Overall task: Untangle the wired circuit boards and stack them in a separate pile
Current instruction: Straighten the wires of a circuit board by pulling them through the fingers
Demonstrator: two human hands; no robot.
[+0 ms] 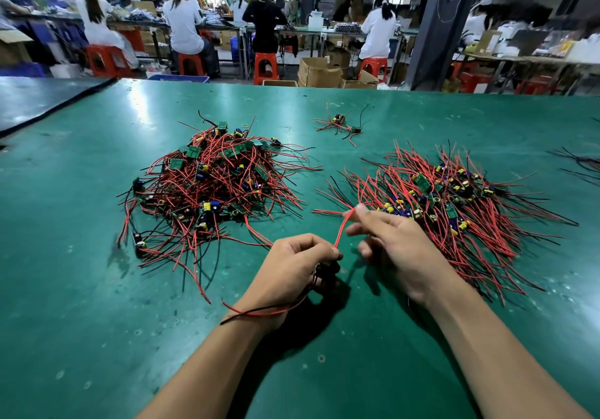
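L forearm (207, 363) and R forearm (487, 353) enter from the bottom edge and converge mid-table over bare green mat (97, 321).

L hand (292, 266): fingers curled tight, thumb and index pinching the lower end of a red wire (340, 232). Something dark sits inside the fist; cannot tell if it is a board. Loose red and black leads (259, 313) trail from the fist under the wrist and lie on the mat.

R hand (396, 249): thumb and index pinch the upper end of the same wire. Other fingers loosely bent, holding nothing. The wire runs taut between the hands, raised off the mat.

Tangled pile (211, 185), L of centre: green circuit boards w/ yellow and blue parts, red and black leads knotted through and straggling out on all sides. One lead reaches nearly to the L hand.

Sorted pile (438, 198), R of centre: boards in a band, leads fanned out roughly parallel. The R hand overlaps its near-left edge.

A strip of open mat lies between the two piles, w/ the hands at its near end.

Small cluster of boards (341, 124) sits apart, farther back. More leads (584, 162) at the R frame edge.

Separate dark mat (39, 100) abuts far L. The far table edge is straight; beyond it cardboard boxes (319, 73), red stools (266, 68) and seated workers (183, 25) at benches.
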